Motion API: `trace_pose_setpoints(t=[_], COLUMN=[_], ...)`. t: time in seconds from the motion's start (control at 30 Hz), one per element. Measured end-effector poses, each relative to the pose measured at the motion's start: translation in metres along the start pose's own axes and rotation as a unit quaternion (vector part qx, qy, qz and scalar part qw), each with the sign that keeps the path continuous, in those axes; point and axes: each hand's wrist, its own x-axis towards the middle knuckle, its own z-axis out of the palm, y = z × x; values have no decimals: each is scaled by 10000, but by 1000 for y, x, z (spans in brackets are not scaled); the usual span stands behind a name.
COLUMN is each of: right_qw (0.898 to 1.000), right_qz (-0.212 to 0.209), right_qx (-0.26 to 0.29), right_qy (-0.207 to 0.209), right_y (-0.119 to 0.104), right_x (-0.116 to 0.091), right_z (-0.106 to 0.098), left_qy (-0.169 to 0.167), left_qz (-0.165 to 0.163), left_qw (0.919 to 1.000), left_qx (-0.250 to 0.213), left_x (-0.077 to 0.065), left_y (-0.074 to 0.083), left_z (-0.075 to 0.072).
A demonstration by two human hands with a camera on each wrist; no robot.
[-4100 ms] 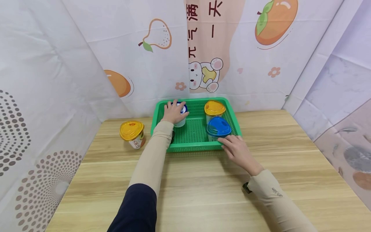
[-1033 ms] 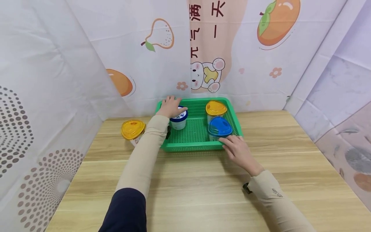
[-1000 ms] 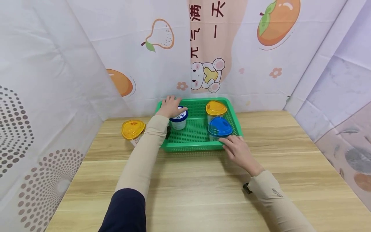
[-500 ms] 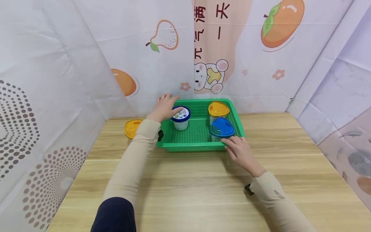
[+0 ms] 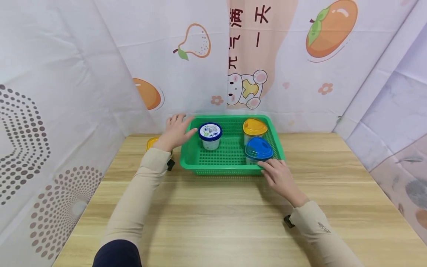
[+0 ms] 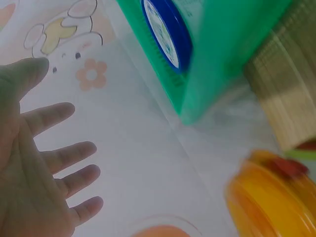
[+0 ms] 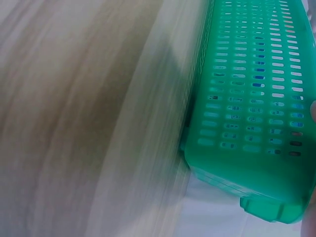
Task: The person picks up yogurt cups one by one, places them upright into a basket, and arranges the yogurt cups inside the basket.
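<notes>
My left hand (image 5: pixel 176 132) hovers by the left end of a green plastic basket (image 5: pixel 233 167), fingers spread and holding nothing. In the left wrist view its palm and straight fingers show beside the basket's corner. Partly hidden behind it is a yellow-lidded cup (image 6: pixel 276 197) on the table, outside the basket. A white tub with a dark blue lid (image 5: pixel 211 135) stands upright inside at the left. My right hand (image 5: pixel 279 178) grips the near rim at the right, fingers over the edge and thumb outside. Just inside there sits a blue-lidded cup (image 5: pixel 258 149), with another yellow-lidded cup (image 5: pixel 255 127) behind it.
The basket stands on a wood-grain table (image 5: pixel 213 222), its back close to a printed white curtain (image 5: pixel 150 44). More curtain hangs along the left and right sides. Dark straps show at both wrists.
My left hand has let go of the blue-lidded tub, leaving it in the basket, and moved left over the rim toward the outside yellow-lidded cup. The right hand stays on the rim.
</notes>
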Motion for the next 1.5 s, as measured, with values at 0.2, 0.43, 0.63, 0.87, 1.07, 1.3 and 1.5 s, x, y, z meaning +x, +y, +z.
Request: trace_pose_setpoints(t=[0.2,0.43,0.63,0.87,1.07,1.3,1.5], right_qw=[10000,10000,10000,10000,9999,9999,9999], right_qz=[45,9,-38,-44,-57,-20,-22], right_qx=[-22,-35,-34,-50,-64,-81,-74], right_qy=[-4,-42,16,48,89,92,105], right_y=[0,-2,-2,-4,-4,-4,-3], right_x=[-1,1,2,-2,-3,-4,-2], right_z=[-1,-3,-1,-1,-1,0,0], left_qy=[-34,-32,194,441,502,584,626], left_qz=[-233,-524,-511,-665,-789,-850,-922], left_qw=[9997,9985,9985,9964,9952,9943,9929], left_qx=[-97,-166,103,278,294,277,426], left_x=[-16,-37,-47,-55,-57,-58,-58], left_y=[-19,-41,-52,-60,-64,-69,-71], left_z=[2,16,29,41,47,53,55])
